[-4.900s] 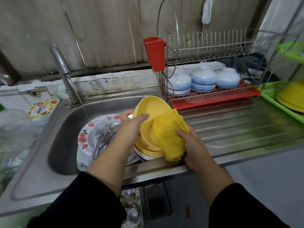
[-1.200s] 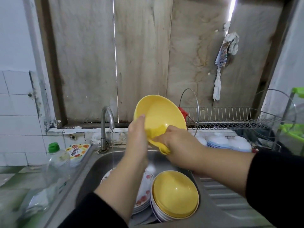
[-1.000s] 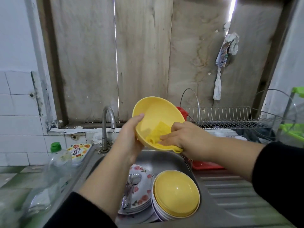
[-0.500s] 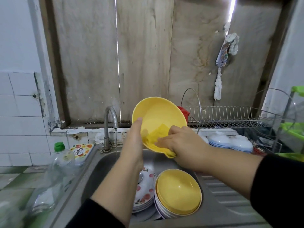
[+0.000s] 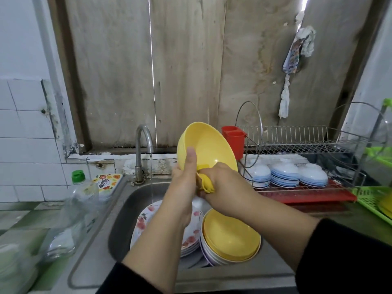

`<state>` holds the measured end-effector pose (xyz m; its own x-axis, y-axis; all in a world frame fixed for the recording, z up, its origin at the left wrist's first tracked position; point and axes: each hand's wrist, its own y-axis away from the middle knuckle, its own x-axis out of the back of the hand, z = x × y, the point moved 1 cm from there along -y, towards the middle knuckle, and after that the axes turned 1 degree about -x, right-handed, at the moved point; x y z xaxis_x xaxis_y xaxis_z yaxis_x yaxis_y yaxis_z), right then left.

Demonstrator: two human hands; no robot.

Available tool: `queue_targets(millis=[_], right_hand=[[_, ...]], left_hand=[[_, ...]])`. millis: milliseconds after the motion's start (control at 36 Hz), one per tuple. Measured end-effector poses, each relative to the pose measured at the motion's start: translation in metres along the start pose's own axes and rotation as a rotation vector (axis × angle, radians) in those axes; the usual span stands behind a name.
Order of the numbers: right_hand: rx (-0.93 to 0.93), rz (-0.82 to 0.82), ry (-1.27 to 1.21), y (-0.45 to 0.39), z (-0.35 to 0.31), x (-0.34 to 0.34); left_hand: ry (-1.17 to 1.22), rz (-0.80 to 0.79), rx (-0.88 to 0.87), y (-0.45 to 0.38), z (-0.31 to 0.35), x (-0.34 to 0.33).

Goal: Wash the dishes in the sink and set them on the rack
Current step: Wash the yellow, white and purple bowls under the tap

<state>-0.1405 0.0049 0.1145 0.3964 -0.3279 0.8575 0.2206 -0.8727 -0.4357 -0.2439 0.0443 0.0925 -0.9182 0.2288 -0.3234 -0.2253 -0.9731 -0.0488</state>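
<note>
left hand (image 5: 184,183) grips the tilted yellow bowl (image 5: 206,146) by its rim. right hand (image 5: 222,183) clutches a yellow cloth (image 5: 206,183), mostly hidden; floral plates (image 5: 144,221) partly occluded by forearms.

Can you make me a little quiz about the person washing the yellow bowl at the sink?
1. True or false: water is running from the tap.
2. Which hand holds the yellow cloth: the left hand or the right hand?
3. What sits on the lower shelf of the dish rack? A) cups B) blue-striped bowls C) pans

Key:
1. True, a thin stream falls into the sink.
2. The right hand; the left grips the yellow bowl.
3. B, they sit upside down.
</note>
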Motion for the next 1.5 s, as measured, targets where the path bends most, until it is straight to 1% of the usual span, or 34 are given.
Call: queue_targets(millis=[56,111,167,194,250,333,361,417,472,528,611,667,722,778,833,861,944,972,1000,1056,1111,1139,1167,1222,1250,1306,1361,1417,1500], right_hand=[[-0.019,-0.027,-0.128,-0.001,0.006,0.002],[-0.079,0.015,-0.357,0.004,0.010,0.006],[-0.201,0.075,-0.695,0.008,0.016,0.008],[-0.263,0.112,-0.899,0.010,0.020,0.005],[-0.369,0.153,-1.252,0.012,0.025,0.002],[-0.528,0.139,-1.645,0.011,0.033,-0.007],[-0.559,0.111,-1.733,0.012,0.035,-0.009],[-0.598,0.060,-1.852,0.012,0.043,-0.015],[-0.622,0.052,-1.920,0.013,0.052,-0.022],[-0.648,0.048,-1.962,0.011,0.062,-0.028],[-0.704,0.023,-1.963,0.010,0.075,-0.033],[-0.794,0.054,-1.951,0.010,0.091,-0.034],[-0.851,0.076,-1.871,0.010,0.104,-0.036],[-0.841,0.091,-1.756,0.007,0.109,-0.032],[-0.679,0.124,-1.637,0.001,0.108,-0.024],[-0.589,0.132,-1.529,-0.001,0.103,-0.020],[-0.322,0.075,-1.047,-0.009,0.084,-0.012],[-0.259,0.056,-0.927,-0.009,0.083,-0.013],[-0.204,0.040,-0.862,-0.007,0.084,-0.013],[-0.098,0.039,-0.910,0.001,0.086,-0.011],[-0.040,0.012,-0.988,0.011,0.096,-0.010],[-0.020,0.002,-0.972,0.015,0.101,-0.010],[-0.013,0.001,-0.918,0.015,0.107,-0.010],[-0.033,0.027,-0.808,0.009,0.115,-0.008],[-0.050,0.048,-0.791,0.005,0.117,-0.004],[-0.065,0.077,-0.834,-0.002,0.115,0.002],[-0.039,0.083,-0.915,-0.004,0.111,0.004],[-0.016,0.067,-1.013,0.002,0.110,0.003],[-0.014,0.019,-1.041,0.012,0.120,-0.001]], left_hand=[[-0.029,-0.048,0.008,-0.004,-0.003,0.006],[0.007,-0.082,-0.018,-0.001,-0.002,0.009],[0.070,0.010,0.009,0.003,-0.006,0.012],[0.075,0.073,0.046,0.002,-0.012,0.015],[0.114,0.149,0.150,0.001,-0.026,0.019],[0.395,0.180,0.363,0.002,-0.042,0.015],[0.476,0.179,0.395,0.003,-0.045,0.012],[0.612,0.169,0.373,0.000,-0.051,0.008],[0.675,0.192,0.297,-0.003,-0.053,0.005],[0.675,0.234,0.214,-0.005,-0.050,0.001],[0.670,0.331,0.113,-0.008,-0.043,-0.001],[0.644,0.403,0.069,-0.009,-0.038,0.001],[0.598,0.467,0.026,-0.009,-0.033,0.005],[0.515,0.549,-0.013,-0.008,-0.032,0.005],[0.413,0.601,-0.032,-0.005,-0.034,0.000],[0.359,0.614,-0.047,-0.004,-0.037,-0.004],[0.200,0.603,-0.137,-0.003,-0.040,-0.020],[0.183,0.603,-0.171,-0.003,-0.039,-0.026],[0.173,0.606,-0.198,-0.003,-0.038,-0.029],[0.169,0.622,-0.216,-0.003,-0.035,-0.030],[0.150,0.656,-0.224,-0.005,-0.038,-0.027],[0.129,0.673,-0.226,-0.005,-0.039,-0.025],[0.114,0.675,-0.227,-0.005,-0.041,-0.027],[0.117,0.627,-0.219,-0.007,-0.042,-0.032],[0.107,0.605,-0.205,-0.009,-0.041,-0.038],[0.074,0.591,-0.192,-0.012,-0.039,-0.046],[0.050,0.602,-0.186,-0.015,-0.037,-0.050],[0.061,0.622,-0.177,-0.015,-0.034,-0.050],[0.097,0.647,-0.158,-0.011,-0.034,-0.046]])
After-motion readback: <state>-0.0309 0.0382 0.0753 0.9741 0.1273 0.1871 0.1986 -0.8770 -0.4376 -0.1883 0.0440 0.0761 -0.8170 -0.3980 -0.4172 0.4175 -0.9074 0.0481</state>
